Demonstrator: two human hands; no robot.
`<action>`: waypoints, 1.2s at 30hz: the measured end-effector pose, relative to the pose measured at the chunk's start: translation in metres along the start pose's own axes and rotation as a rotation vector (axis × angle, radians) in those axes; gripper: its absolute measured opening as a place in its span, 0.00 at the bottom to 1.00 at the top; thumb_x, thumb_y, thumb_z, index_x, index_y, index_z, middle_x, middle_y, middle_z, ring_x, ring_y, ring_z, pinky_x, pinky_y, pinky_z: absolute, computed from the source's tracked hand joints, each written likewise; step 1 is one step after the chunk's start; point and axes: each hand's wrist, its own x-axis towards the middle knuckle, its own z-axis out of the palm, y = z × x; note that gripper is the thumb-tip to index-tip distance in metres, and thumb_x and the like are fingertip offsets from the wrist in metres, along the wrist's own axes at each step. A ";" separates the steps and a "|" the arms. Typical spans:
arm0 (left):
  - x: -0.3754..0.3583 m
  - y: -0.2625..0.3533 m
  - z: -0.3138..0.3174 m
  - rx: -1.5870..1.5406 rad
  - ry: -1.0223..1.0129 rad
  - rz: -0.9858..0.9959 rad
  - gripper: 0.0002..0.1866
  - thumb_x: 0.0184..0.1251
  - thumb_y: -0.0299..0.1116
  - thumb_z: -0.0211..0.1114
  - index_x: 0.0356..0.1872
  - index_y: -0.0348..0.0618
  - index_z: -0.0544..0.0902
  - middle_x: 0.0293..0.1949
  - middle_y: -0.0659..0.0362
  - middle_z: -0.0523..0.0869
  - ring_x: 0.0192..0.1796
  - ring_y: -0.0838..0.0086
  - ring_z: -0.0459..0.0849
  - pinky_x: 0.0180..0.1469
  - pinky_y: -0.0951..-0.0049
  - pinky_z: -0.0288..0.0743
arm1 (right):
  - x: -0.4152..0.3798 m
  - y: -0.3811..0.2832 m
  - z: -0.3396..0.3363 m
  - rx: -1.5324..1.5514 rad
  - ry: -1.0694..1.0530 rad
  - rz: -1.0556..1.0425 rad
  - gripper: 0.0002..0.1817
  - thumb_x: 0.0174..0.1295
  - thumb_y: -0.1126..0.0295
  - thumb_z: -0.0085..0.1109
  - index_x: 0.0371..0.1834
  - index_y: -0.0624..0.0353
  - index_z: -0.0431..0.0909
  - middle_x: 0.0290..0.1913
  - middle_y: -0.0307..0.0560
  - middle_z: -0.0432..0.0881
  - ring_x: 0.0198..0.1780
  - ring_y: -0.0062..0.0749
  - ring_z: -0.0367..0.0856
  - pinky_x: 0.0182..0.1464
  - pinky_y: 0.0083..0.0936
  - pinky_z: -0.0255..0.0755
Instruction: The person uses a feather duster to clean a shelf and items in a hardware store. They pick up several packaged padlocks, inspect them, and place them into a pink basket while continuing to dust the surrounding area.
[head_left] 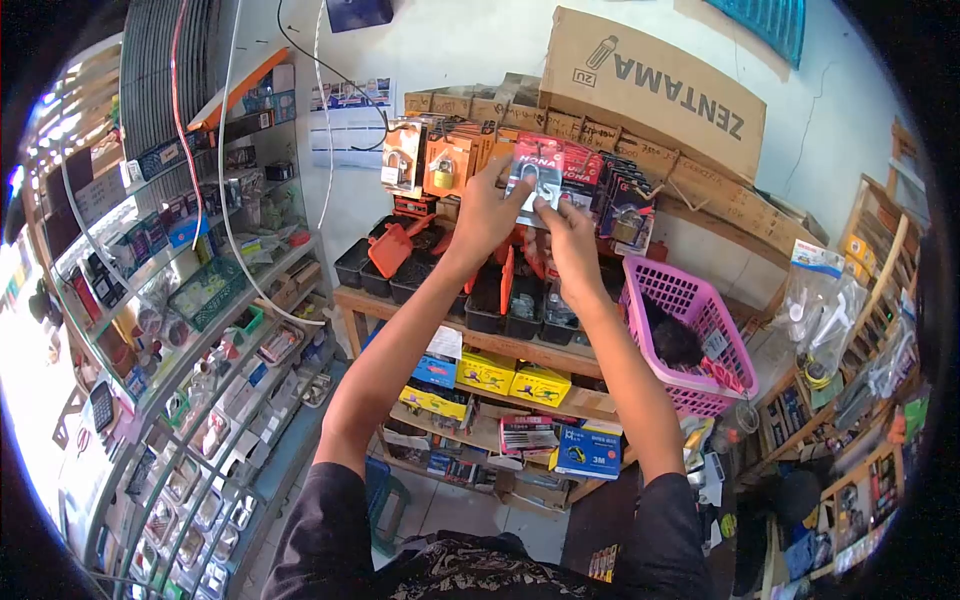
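A red and silver padlock pack (pixel 537 172) with "HONA" printed on it is held up in front of the hanging rack. My left hand (pixel 487 212) is closed on its left side, thumb across the front. At its lower right edge, the fingers of my right hand (pixel 572 240) are closed on the pack. More red packs (pixel 581 165) hang just behind and to the right. To the left hang orange padlock packs (pixel 447 166). Below the hands, black bins (pixel 486 312) with orange parts stand on the wooden shelf (pixel 450 322).
A pink basket (pixel 690 283) holding dark items stands right of the bins. Above is a ZENTAMA cardboard sheet (pixel 655 90). Glass shelving (pixel 190 300) with goods runs along the left. Yellow boxes (pixel 487 372) and a blue box (pixel 588 452) sit on the lower shelves.
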 end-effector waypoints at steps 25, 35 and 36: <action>0.045 -0.067 0.017 0.660 0.188 0.037 0.22 0.61 0.42 0.70 0.49 0.36 0.78 0.31 0.48 0.88 0.38 0.53 0.87 0.40 0.58 0.77 | -0.051 0.026 -0.041 0.022 -0.367 0.408 0.17 0.69 0.57 0.56 0.53 0.55 0.78 0.45 0.36 0.81 0.35 0.21 0.80 0.40 0.21 0.75; 0.020 -0.040 0.016 0.904 0.261 0.249 0.26 0.64 0.48 0.66 0.50 0.34 0.76 0.40 0.44 0.84 0.42 0.49 0.84 0.42 0.54 0.76 | -0.088 -0.022 -0.247 -1.568 0.014 0.102 0.23 0.60 0.52 0.64 0.49 0.59 0.81 0.47 0.58 0.84 0.49 0.51 0.83 0.50 0.43 0.75; 0.009 -0.028 0.021 0.922 0.287 0.185 0.26 0.65 0.49 0.65 0.52 0.35 0.75 0.44 0.46 0.83 0.45 0.49 0.84 0.44 0.55 0.76 | -0.094 -0.016 -0.276 -1.671 0.009 0.167 0.23 0.60 0.53 0.65 0.49 0.60 0.80 0.48 0.60 0.83 0.50 0.51 0.82 0.52 0.41 0.74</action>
